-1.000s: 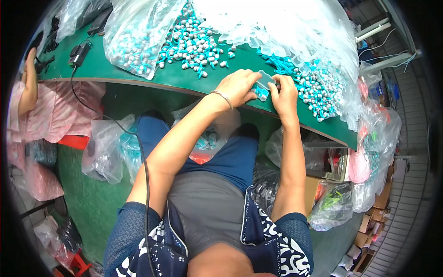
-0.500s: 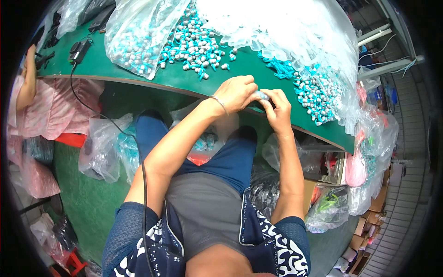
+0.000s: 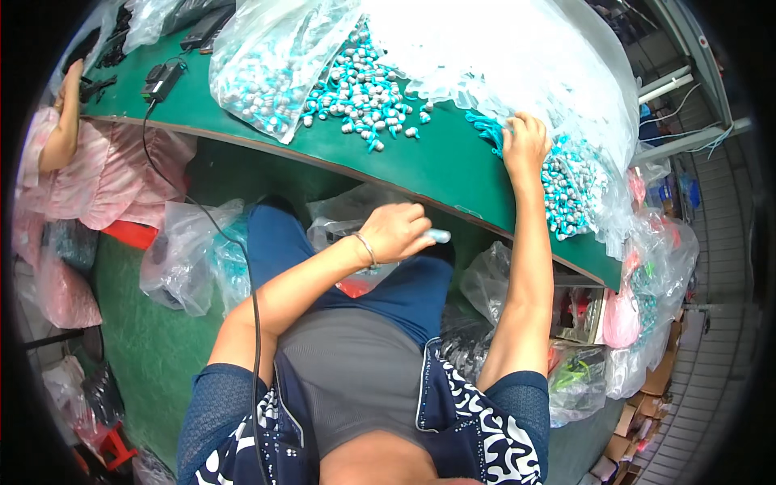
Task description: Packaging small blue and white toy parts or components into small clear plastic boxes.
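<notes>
My left hand (image 3: pixel 394 233), with a bracelet at its wrist, is over my lap in front of the table edge. Its fingers are closed on a small pale translucent piece (image 3: pixel 439 235) whose tip sticks out to the right. My right hand (image 3: pixel 527 147) reaches over the table, fingers curled down at a small heap of teal rubbery strips (image 3: pixel 483 128). What its fingertips hold is hidden. Close by its wrist lies a pile of small grey-and-teal capped pieces (image 3: pixel 568 190), partly under clear plastic.
The green table (image 3: pixel 453 174) carries a heap of grey-and-teal pieces (image 3: pixel 360 89), a clear bag (image 3: pixel 267 77) of more, and a large white translucent heap (image 3: pixel 517 56). A black cable (image 3: pixel 190 198) runs from an adapter (image 3: pixel 163 81) past my left arm. Another person's arm (image 3: pixel 63 133) is far left.
My hands have parted. The left drew back toward my lap with the small pale piece, while the right moved forward and right to the teal strips.
</notes>
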`<state>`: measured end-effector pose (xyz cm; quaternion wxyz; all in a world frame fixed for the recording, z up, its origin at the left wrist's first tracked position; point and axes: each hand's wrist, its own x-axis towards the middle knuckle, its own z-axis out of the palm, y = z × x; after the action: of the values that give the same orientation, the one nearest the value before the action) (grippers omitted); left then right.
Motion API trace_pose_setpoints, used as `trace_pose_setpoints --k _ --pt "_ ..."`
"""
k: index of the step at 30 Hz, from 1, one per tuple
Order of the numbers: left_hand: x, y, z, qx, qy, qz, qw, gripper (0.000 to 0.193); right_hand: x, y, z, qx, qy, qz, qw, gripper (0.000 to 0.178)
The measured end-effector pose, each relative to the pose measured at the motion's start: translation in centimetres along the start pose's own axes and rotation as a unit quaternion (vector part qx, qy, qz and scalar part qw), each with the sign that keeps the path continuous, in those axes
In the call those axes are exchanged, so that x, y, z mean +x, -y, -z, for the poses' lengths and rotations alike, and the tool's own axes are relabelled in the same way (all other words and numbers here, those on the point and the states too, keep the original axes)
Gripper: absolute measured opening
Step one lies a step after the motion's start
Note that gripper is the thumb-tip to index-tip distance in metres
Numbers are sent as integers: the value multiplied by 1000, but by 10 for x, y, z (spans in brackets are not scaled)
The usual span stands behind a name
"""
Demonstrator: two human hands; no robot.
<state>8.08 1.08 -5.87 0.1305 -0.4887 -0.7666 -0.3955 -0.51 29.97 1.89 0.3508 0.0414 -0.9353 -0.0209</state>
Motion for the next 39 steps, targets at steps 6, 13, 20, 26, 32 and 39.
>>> trace_pose_setpoints --k 6,13,20,26,32,39 --pt "-72 40 -71 100 244 146 953 30 -35 77 56 -35 18 67 997 20" --pt "-49 22 -52 47 132 15 990 19 -65 107 50 65 54 69 994 25" --pt "44 8 36 51 -105 3 993 19 -46 76 37 194 -3 -13 981 11" --pt "69 20 24 83 -54 93 991 43 0 62 1 59 178 -99 977 21" --pt "71 25 20 99 -33 115 988 41 1 58 2 98 132 -104 981 18" --pt "69 24 19 80 -59 117 988 38 -51 70 54 221 58 48 972 16"
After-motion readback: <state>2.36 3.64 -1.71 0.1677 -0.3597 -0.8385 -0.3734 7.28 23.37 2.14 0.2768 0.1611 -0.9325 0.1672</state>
